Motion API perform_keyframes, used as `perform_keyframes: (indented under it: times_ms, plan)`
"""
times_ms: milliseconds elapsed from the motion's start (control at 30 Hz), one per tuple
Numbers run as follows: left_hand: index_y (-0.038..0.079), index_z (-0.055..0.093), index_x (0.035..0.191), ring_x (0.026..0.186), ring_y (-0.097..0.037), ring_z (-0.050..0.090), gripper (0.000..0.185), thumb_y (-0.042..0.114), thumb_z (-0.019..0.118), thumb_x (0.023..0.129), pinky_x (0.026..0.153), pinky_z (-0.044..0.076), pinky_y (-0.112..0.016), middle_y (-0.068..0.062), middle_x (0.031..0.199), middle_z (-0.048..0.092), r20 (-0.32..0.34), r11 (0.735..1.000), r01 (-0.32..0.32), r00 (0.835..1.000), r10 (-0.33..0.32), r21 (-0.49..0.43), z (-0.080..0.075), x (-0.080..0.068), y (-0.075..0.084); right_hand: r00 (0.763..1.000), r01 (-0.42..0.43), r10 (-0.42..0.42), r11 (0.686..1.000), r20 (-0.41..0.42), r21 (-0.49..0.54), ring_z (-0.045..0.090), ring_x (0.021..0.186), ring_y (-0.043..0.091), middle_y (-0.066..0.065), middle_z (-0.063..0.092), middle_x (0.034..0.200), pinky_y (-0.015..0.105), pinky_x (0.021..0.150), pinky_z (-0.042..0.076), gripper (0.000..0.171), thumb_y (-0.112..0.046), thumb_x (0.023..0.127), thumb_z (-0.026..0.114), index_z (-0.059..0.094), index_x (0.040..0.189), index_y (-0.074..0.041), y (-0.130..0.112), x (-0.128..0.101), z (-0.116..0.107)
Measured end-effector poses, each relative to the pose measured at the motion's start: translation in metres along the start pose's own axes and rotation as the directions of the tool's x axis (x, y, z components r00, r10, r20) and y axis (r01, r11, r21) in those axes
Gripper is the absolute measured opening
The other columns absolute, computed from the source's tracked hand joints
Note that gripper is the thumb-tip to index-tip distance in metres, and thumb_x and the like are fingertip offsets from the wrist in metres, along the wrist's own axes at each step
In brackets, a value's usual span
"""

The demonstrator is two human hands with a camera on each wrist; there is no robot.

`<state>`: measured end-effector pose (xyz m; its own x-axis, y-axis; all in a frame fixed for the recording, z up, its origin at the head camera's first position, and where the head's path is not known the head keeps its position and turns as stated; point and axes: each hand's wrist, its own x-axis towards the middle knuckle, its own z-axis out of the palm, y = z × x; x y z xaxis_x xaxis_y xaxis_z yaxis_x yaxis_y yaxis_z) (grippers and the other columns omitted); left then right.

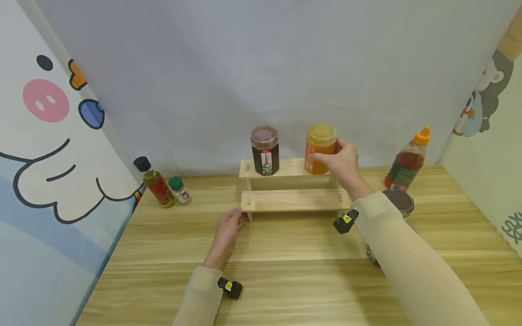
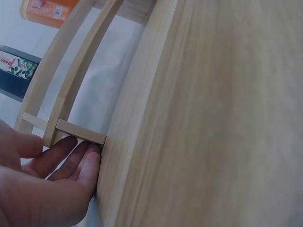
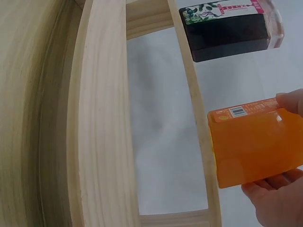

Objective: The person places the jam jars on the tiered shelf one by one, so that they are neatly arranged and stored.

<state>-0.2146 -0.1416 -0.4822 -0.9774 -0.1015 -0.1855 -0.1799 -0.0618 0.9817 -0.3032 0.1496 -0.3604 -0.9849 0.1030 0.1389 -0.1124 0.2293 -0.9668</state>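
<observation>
Orange jar (image 1: 320, 148); dark jar (image 1: 265, 151); pale wood shelf (image 1: 294, 200).

The low step of the two-step wooden rack (image 1: 294, 200) is bare; the dark hexagonal jar (image 1: 265, 150) and orange jar (image 1: 320, 148) stand on its top step.

The left hand (image 1: 228, 228) is laid flat and forward, its fingers (image 2: 71, 158) straight and relaxed. The right arm is stretched forward and raised, and the right hand (image 1: 340, 160) is curled in a grip.

Cream sleeves (image 1: 408, 253), black wrist cameras (image 1: 345, 222) (yellow-marked)
</observation>
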Motion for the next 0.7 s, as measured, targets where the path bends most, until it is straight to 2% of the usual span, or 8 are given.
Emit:
perform_keyframes:
  times_ms: [333, 700]
  plan:
    - [-0.013, 0.047, 0.131, 0.117, -0.035, 0.051, 0.042, 0.018, 0.038, 0.105, 0.1, 0.042, -0.04, -0.029, 0.126, 0.052, -0.009, 1.0, 0.0, 1.0, 0.0, 0.0, 0.001, 0.0, 0.0, 0.997, 0.024, -0.03, 0.995, 0.071, 0.094, 0.052, 0.114, 0.024, 0.011, 0.056, 0.125, 0.039, 0.097, 0.044, 0.061, -0.01, 0.078, 0.08, 0.052, 0.131, -0.004, 0.006, -0.002, 0.0]
    - [-0.014, 0.046, 0.131, 0.117, -0.036, 0.05, 0.042, 0.017, 0.038, 0.105, 0.1, 0.042, -0.04, -0.029, 0.125, 0.052, -0.004, 1.0, 0.004, 1.0, -0.004, -0.002, 0.001, 0.0, -0.001, 1.0, 0.016, -0.017, 0.999, 0.02, 0.051, 0.052, 0.117, 0.022, 0.008, 0.057, 0.129, 0.039, 0.098, 0.044, 0.073, -0.023, 0.073, 0.086, 0.052, 0.136, -0.009, -0.001, -0.011, -0.005]
